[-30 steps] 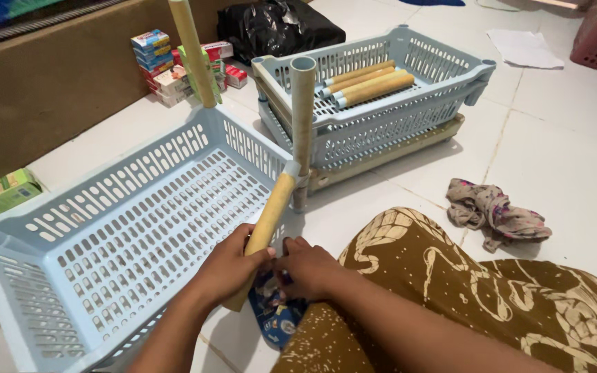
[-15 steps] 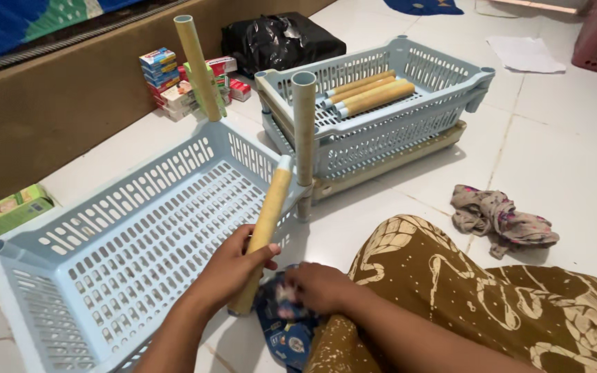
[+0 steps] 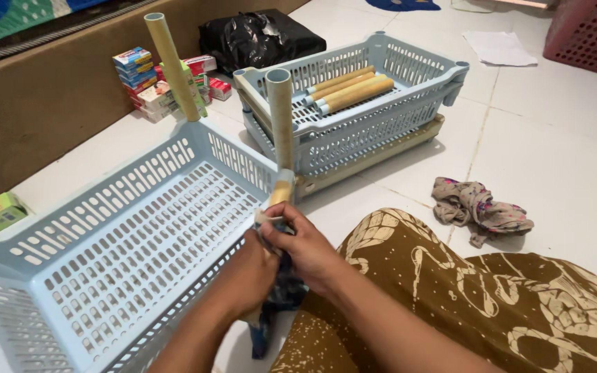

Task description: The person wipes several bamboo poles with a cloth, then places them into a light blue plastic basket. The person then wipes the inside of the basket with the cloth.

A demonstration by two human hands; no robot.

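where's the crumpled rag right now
In the head view the crumpled rag lies on the white tiled floor at the right, just beyond the patterned brown cloth and right of the stacked baskets.

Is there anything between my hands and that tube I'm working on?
Only the dark cloth. Both the left hand and right hand wrap it around the tube at the basket edge.

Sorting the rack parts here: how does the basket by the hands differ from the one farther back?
The near basket is empty; the far basket holds several tan tubes. The near basket has upright tubes in its corners; the far basket shows none. The near basket sits alone on the floor; the far basket rests on a cream tray. Both are pale blue slotted plastic.
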